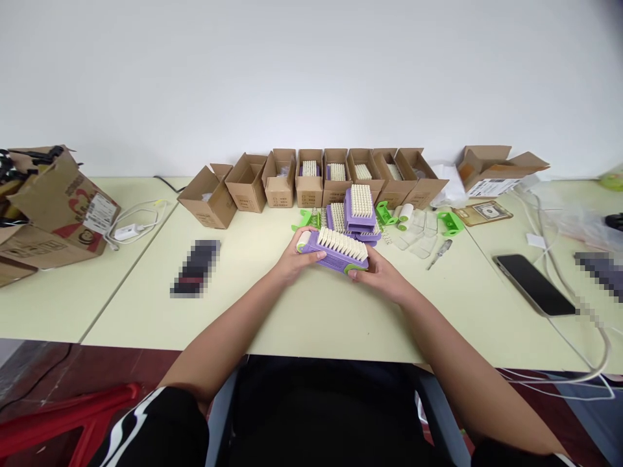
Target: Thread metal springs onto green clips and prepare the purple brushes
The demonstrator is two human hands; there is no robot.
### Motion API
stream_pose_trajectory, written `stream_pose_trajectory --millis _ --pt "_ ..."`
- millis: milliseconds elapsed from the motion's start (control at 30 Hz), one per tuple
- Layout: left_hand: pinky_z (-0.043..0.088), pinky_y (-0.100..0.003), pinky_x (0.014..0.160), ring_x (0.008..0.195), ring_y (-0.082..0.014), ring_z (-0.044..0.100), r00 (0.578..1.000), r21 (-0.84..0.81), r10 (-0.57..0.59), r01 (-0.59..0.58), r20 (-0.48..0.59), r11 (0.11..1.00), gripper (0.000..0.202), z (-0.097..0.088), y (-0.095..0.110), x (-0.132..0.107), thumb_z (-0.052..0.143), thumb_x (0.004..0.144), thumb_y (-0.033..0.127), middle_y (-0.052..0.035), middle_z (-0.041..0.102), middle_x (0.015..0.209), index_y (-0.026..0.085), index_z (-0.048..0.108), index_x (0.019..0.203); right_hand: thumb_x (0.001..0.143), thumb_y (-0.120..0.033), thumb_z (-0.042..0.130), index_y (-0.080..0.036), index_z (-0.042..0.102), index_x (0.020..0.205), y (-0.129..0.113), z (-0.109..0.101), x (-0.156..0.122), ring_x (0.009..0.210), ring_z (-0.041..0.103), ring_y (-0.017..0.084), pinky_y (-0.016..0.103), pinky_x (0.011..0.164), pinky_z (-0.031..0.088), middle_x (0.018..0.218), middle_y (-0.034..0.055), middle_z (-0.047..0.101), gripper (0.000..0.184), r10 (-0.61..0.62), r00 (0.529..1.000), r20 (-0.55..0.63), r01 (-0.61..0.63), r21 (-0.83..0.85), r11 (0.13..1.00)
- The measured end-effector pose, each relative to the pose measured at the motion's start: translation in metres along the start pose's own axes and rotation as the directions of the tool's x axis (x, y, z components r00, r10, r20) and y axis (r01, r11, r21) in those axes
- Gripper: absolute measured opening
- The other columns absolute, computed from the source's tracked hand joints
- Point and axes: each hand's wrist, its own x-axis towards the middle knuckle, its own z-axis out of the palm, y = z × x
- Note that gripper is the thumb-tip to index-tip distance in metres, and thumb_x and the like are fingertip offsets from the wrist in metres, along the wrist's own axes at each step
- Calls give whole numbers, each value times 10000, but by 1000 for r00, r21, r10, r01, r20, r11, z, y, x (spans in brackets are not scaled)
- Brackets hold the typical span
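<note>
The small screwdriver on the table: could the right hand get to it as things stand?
Probably yes: only bare tabletop lies between the screwdriver and the right hand, though that hand grips a purple bristle brush.

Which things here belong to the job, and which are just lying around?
Likely part of the job:
purple bristle brush, held by left hand and right hand
stacked purple brushes
row of small cardboard boxes
green plastic parts

Likely just lying about:
smartphone
white charger
small screwdriver
large open carton
</note>
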Motion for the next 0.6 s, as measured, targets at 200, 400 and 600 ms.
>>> stream_pose_trajectory --millis 200,400,600 --pt "513 -321 956 1060 -193 650 1000 20 -6 7 -21 1000 683 -6 -4 3 928 702 389 -14 658 1174 263 564 1266 839 -439 831 -260 566 1378 6 -6 2 1266 618 291 434 976 580 1460 103 617 627 7 1000 -3 -7 31 1000" --pt "529 -302 879 960 -175 661 998 2 0 0 -65 1000 630 -5 -10 6 950 696 387 -6 678 1060 224 616 1205 807 -405 815 -226 585 1319 19 -4 8 1138 641 278 405 870 582 1338 102 662 589 34 996 -85 -32 23 999" --pt "582 -408 888 931 -232 723 988 -67 -100 93 -120 993 612 -7 -8 10 974 676 418 -48 736 1030 183 627 1122 803 -404 771 -223 663 1183 16 -7 8 1079 633 275 432 871 607 1209 86 672 434 84 994 -64 -79 67 995"
